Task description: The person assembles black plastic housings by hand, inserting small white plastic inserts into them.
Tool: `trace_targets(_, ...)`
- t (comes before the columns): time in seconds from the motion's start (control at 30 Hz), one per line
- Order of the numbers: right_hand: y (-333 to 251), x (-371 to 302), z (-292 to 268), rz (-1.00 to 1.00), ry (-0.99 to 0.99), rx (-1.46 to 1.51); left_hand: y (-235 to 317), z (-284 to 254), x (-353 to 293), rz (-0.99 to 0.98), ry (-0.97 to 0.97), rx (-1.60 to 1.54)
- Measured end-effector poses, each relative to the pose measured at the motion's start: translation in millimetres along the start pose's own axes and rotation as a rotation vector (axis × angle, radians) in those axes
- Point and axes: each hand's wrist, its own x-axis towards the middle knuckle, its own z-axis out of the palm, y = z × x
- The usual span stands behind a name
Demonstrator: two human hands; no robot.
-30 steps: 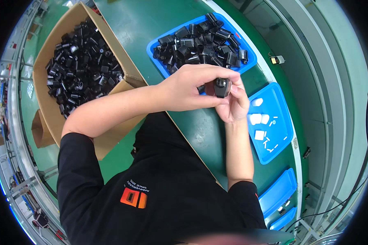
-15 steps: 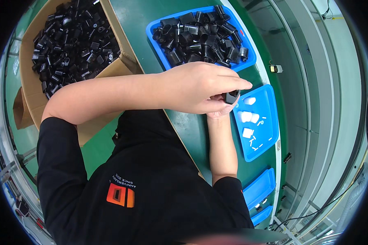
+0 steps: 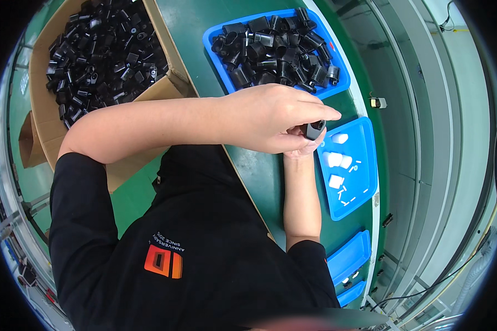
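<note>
My left hand [image 3: 279, 118] reaches across from the left, its fingers and thumb closed around a small black plastic housing [image 3: 315, 130] with a dark opening at its end. Beneath it, my right hand [image 3: 302, 151] comes up from below. Most of the right hand is covered by the left, so its fingers hardly show. Both hands meet over the green table, between a blue tray [image 3: 222, 70] heaped with black plastic housings [image 3: 281, 52] and a second blue tray [image 3: 359, 193] holding white blocks [image 3: 337, 159] and small white sticks.
At the left stands an open cardboard box [image 3: 41, 118] full of small black plastic parts [image 3: 105, 60]. Further blue trays [image 3: 350, 259] lie along the table's right side, with small black and white pieces beside them. A whitish table edge [image 3: 376, 201] curves along the right.
The whole view has shifted slightly, so trays and box sit a little further right. Both hands keep their hold and position around the black housing.
</note>
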Motion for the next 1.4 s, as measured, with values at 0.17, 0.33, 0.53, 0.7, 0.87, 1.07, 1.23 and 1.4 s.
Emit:
trace_targets(0.17, 1.1, 2.0, 1.9, -0.005, -0.043, -0.021, -1.9, -0.9, -1.1, -0.038, -0.023, -0.048)
trace_targets(0.33, 1.2, 5.1, -4.5, 0.006, -0.145, 0.030, -1.2, 2.0, -1.0, -0.100, 0.035, -0.106)
trace_targets(0.53, -12.6, 7.2, 33.6, -0.030, -0.205, -0.188, -4.1, -3.9, -1.7, -0.059, -0.026, -0.052)
trace_targets(0.7, -27.3, 9.2, 28.7, -0.556, 0.024, -0.963, -15.6, -3.9, 2.0, 0.112, 0.111, 0.091)
trace_targets(0.87, -31.2, -5.4, 69.6, -0.177, -0.006, -1.011, -11.7, -10.4, 2.2, 0.120, 0.023, 0.272)
trace_targets(1.07, -34.3, -3.2, 60.0, -0.105, -0.101, -0.405, -14.8, -13.9, 0.5, -0.181, 0.117, 0.274)
trace_targets(1.23, -18.1, -3.4, 51.4, -0.096, -0.055, -0.447, -19.6, -5.0, -2.4, -0.436, -0.090, 0.017)
trace_targets(1.4, -2.5, -9.8, 57.0, -0.109, 0.025, -0.341, -15.8, -3.7, -7.3, -0.397, -0.067, 0.170)
